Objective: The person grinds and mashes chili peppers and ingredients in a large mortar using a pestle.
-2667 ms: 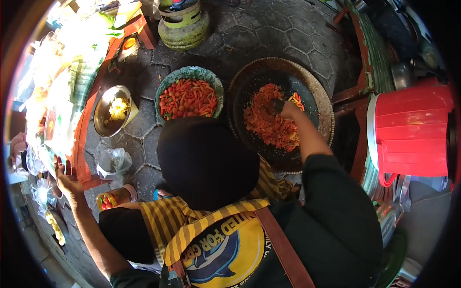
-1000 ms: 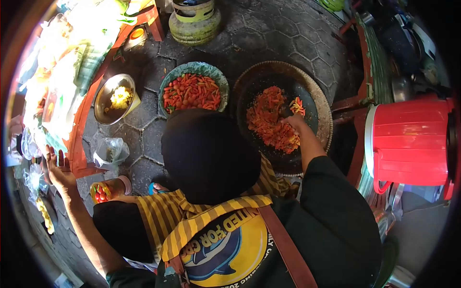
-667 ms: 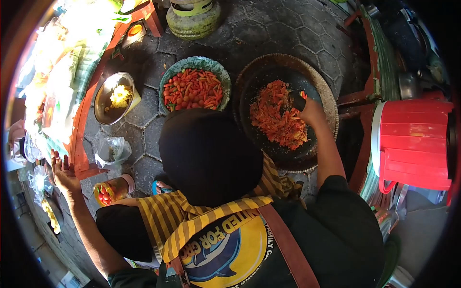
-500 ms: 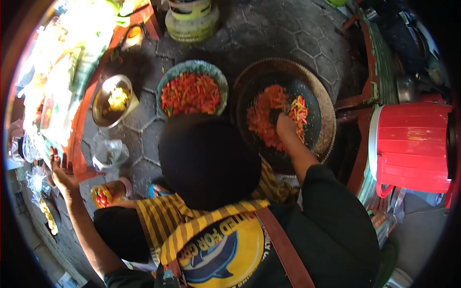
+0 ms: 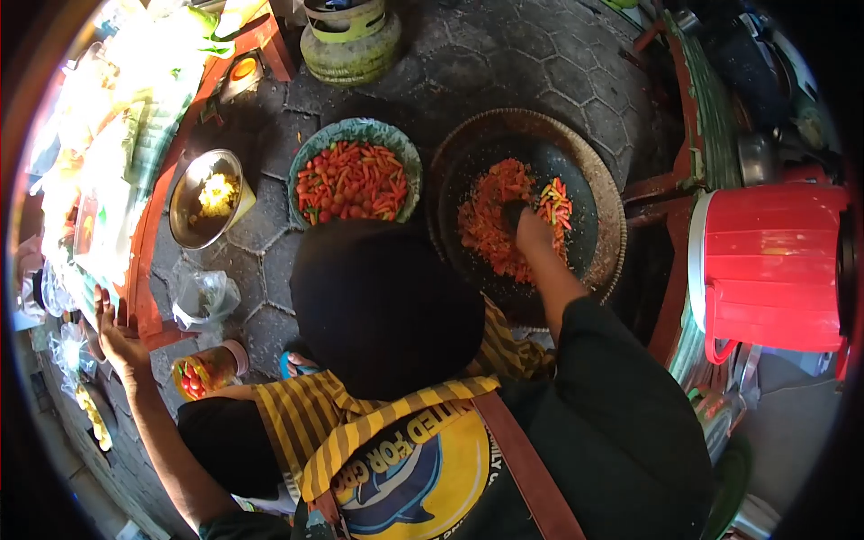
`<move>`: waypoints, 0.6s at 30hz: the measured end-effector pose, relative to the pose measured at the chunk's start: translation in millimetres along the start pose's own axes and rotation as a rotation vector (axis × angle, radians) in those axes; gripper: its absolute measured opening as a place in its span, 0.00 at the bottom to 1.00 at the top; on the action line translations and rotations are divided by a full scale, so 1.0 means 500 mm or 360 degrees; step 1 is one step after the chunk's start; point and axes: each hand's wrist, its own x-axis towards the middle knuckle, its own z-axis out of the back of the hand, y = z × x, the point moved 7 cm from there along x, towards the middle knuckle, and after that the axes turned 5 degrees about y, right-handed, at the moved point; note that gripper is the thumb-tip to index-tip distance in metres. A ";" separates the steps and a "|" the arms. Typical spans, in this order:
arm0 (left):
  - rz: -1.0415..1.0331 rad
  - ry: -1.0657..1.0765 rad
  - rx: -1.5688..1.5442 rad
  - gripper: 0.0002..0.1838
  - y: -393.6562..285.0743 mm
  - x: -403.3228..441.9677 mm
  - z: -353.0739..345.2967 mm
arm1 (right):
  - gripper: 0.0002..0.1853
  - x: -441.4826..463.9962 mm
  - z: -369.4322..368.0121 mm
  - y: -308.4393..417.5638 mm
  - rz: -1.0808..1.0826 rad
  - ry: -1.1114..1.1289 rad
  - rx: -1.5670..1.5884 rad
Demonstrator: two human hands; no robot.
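My right hand (image 5: 535, 232) is closed around a dark pestle (image 5: 512, 212). The pestle rests in crushed red chili (image 5: 490, 193) inside a wide black mortar (image 5: 589, 243). Beside the hand, at the mortar's right, lies a small heap of whole red and yellow chilies (image 5: 555, 203). My left hand (image 5: 121, 344) has its fingers stretched out near the end of the red wooden bench (image 5: 148, 270); whether it touches the bench I cannot tell. To the left of the mortar sits a patterned green bowl (image 5: 411, 171) full of red chilies (image 5: 355, 180).
A metal bowl (image 5: 184, 216) with yellow pieces, a plastic bag (image 5: 207, 297) and a jar of red chilies (image 5: 205, 371) lie at the left. A gas cylinder (image 5: 351, 49) stands on the paved floor. A big red container (image 5: 774, 270) is at the right. A black rounded shape (image 5: 382, 306) covers the middle.
The view has shifted slightly. My right hand stays on the pestle in the mortar at nearly the same spot. My left hand remains stretched out by the bench.
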 end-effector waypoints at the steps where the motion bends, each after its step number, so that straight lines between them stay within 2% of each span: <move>1: -0.0025 0.0031 0.0021 0.25 -0.010 -0.010 -0.022 | 0.17 0.026 -0.003 -0.008 0.0153 0.0133 0.0007; 2: -0.0035 0.0058 0.0002 0.25 -0.010 0.001 -0.026 | 0.17 0.003 0.053 -0.008 0.0146 0.0122 0.0020; 4: -0.0037 0.0043 -0.0034 0.25 -0.018 -0.010 -0.043 | 0.22 -0.065 0.169 0.025 0.0156 0.0914 0.0154; 6: -0.0032 -0.0014 0.0040 0.24 -0.030 -0.031 -0.045 | 0.29 0.001 0.155 -0.027 0.0003 0.0918 -0.0082; 7: -0.0029 0.0015 0.0013 0.23 -0.023 -0.025 -0.030 | 0.29 0.012 0.136 -0.043 0.0030 0.0945 -0.0120; 9: -0.0016 0.0029 0.0015 0.23 -0.014 -0.008 0.006 | 0.26 0.029 0.176 -0.066 0.0116 -0.0016 0.0153; 10: -0.0028 0.0017 0.0048 0.23 -0.010 -0.004 0.016 | 0.26 0.017 0.146 -0.056 0.0122 -0.0008 0.0151; 12: -0.0019 -0.0029 0.0051 0.23 0.000 0.004 0.022 | 0.31 0.004 0.108 -0.041 -0.0091 -0.0247 0.0185; 13: -0.0006 -0.0058 0.0058 0.23 0.005 0.003 0.022 | 0.34 0.077 -0.013 -0.051 0.0011 -0.0518 -0.0301; 14: -0.0022 -0.0058 0.0042 0.23 0.002 0.004 0.009 | 0.34 0.095 0.002 -0.046 0.0010 -0.0540 -0.0292; 16: 0.0015 -0.0011 -0.0022 0.23 0.001 0.002 -0.020 | 0.36 0.108 -0.023 -0.047 0.0092 -0.0137 0.0003; 17: 0.0005 0.0034 -0.0055 0.24 0.004 0.010 -0.025 | 0.37 0.063 0.053 -0.018 0.0042 0.0243 -0.0025; 18: 0.0013 0.0014 0.0003 0.24 -0.009 0.000 -0.041 | 0.37 0.082 0.095 -0.019 0.0018 0.0211 -0.0002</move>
